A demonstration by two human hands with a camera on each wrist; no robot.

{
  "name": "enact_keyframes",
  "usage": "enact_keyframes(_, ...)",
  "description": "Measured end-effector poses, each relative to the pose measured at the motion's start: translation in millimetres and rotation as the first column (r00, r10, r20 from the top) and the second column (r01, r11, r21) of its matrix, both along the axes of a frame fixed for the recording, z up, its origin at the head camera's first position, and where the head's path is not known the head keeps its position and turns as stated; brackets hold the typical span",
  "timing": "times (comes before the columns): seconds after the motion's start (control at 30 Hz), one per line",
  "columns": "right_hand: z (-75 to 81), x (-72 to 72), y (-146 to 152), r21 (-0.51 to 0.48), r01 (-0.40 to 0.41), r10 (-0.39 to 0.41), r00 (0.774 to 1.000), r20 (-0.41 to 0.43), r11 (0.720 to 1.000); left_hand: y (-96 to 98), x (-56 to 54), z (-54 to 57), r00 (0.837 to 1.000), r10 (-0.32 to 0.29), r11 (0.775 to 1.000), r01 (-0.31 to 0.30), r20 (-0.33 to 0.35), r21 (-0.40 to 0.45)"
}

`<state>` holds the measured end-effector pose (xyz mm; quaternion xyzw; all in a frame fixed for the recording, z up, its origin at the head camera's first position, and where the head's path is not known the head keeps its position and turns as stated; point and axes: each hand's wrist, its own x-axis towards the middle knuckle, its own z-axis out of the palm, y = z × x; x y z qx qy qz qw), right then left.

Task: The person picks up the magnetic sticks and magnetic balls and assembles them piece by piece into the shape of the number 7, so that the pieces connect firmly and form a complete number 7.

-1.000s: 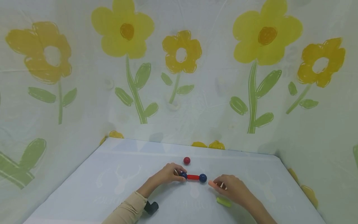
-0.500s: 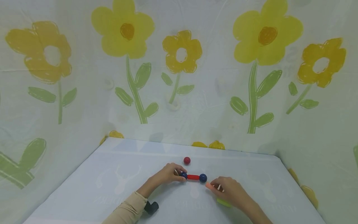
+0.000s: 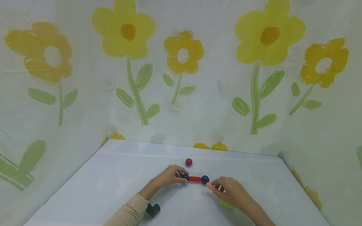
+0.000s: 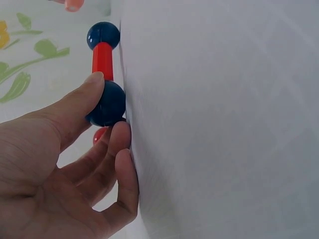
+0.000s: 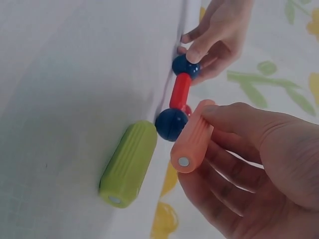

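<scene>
Two dark blue balls are joined by a red rod (image 3: 195,179), forming a dumbbell shape on the table. My left hand (image 3: 169,175) pinches the left blue ball (image 4: 108,104) between thumb and fingers. At the other end, the right blue ball (image 3: 205,179) is not held by a hand. My right hand (image 3: 230,190) grips an orange ribbed rod (image 5: 193,139) with a silvery disc in its end. In the head view the orange rod's tip is at the right blue ball; whether they touch, I cannot tell. A lime green rod (image 5: 128,164) lies beneath my right hand.
Behind the dumbbell shape sits a red ball (image 3: 189,162). A dark curved piece (image 3: 153,210) lies by my left sleeve, partly hidden by it. The white table (image 3: 135,153) meets a flower-printed curtain at the back and sides.
My right hand has moved left with the orange rod, bringing its tip to the right blue ball and covering part of the green rod. My left hand has stayed in place.
</scene>
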<state>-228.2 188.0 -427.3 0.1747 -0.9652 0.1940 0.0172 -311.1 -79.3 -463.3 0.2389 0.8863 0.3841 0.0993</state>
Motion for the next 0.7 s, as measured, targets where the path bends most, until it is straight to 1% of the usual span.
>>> enact_keyframes(0.1, 0.4, 0.1, -0.4, -0.067, -0.008, 0.011, 0.999, 0.046, 0.998, 0.1, 0.1, -0.6, 1.000, 0.001, 1.000, -0.001, -0.002, 0.001)
enact_keyframes(0.23, -1.8, -0.7, -0.8, -0.160, -0.005, 0.023, 0.993, 0.112, 0.987, 0.4, 0.6, -0.7, 1.000, 0.003, 1.000, -0.003, -0.001, 0.002)
enact_keyframes(0.57, -7.4, -2.8, -2.5, -0.282, 0.085, -0.034, 0.983, 0.181, 0.956, 0.4, 0.2, -0.6, 1.000, 0.002, 1.000, -0.002, -0.005, 0.001)
enact_keyframes(0.7, -9.1, -3.7, -0.2, -0.326, 0.083, -0.018, 0.980, 0.198, 0.942, 0.2, 0.2, -0.2, 1.000, -0.004, 1.000, 0.004, -0.008, 0.002)
